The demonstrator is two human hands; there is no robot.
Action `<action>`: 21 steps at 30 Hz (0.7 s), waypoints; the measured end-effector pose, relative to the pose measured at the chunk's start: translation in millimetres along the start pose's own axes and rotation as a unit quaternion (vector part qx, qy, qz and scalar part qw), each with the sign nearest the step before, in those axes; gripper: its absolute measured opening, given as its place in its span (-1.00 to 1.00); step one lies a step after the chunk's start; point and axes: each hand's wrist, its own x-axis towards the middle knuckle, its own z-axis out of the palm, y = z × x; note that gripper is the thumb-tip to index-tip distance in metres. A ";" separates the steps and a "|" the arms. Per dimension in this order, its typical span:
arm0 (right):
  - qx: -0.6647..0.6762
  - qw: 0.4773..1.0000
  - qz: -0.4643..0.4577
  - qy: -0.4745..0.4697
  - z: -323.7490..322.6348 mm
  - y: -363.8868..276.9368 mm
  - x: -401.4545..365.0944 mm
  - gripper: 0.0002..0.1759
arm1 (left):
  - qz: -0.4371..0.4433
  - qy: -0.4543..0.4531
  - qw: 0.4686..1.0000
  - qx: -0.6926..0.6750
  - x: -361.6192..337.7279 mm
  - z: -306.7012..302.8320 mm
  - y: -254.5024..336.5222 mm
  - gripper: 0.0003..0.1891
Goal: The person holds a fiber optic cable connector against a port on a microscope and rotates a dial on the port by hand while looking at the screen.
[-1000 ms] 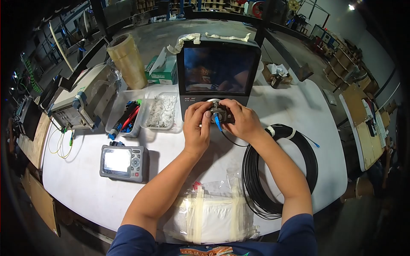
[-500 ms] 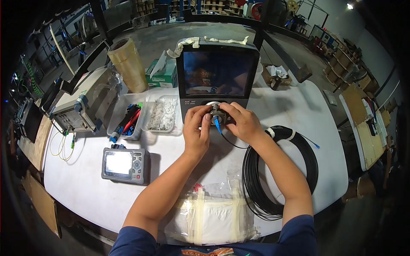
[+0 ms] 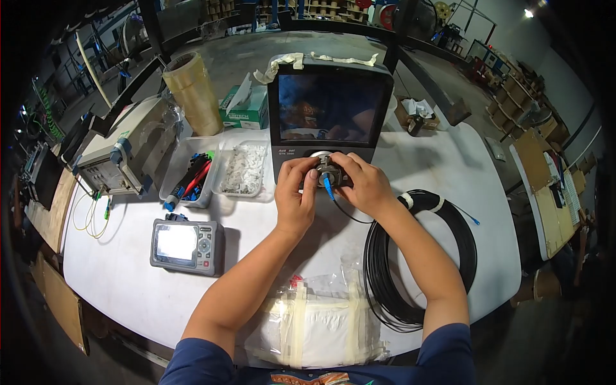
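A dark screen unit (image 3: 328,106) stands upright on the table, with a metal connector fixture (image 3: 326,168) at its lower front. A blue fiber optic connector (image 3: 328,187) points up into this fixture. My left hand (image 3: 296,199) grips the fixture's left side, thumb beside the blue connector. From the right, my right hand (image 3: 367,186) closes its fingers on the other side of the fixture. The fingertips partly hide the fixture. A thin black cable runs from the connector to the black cable coil (image 3: 377,269) under my right forearm.
A handheld tester (image 3: 186,247) lies left of my arms. Behind it are a bin of tools (image 3: 168,186), a tub of small white pieces (image 3: 240,170), a green box (image 3: 255,109) and a tape roll (image 3: 191,96). A plastic-wrapped white package (image 3: 324,330) sits at the front edge.
The view has shifted very slightly. Both hands stay on the fixture in nearly the same pose, and the blue connector remains in place.
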 end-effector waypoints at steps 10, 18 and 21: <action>0.025 1.000 -0.006 -0.002 -1.4 4.9 0.5 -0.29 | -0.008 -0.003 1.000 -0.007 0.7 -0.9 1.8 -0.80; 0.024 0.999 -0.027 0.004 0.4 3.5 2.5 -0.30 | -0.010 0.000 1.000 -0.014 -0.2 -0.6 -0.8 -0.80; 0.006 1.000 -0.025 0.005 1.3 0.1 2.0 -0.27 | -0.011 0.000 1.000 -0.014 -0.1 -0.4 -0.6 -0.81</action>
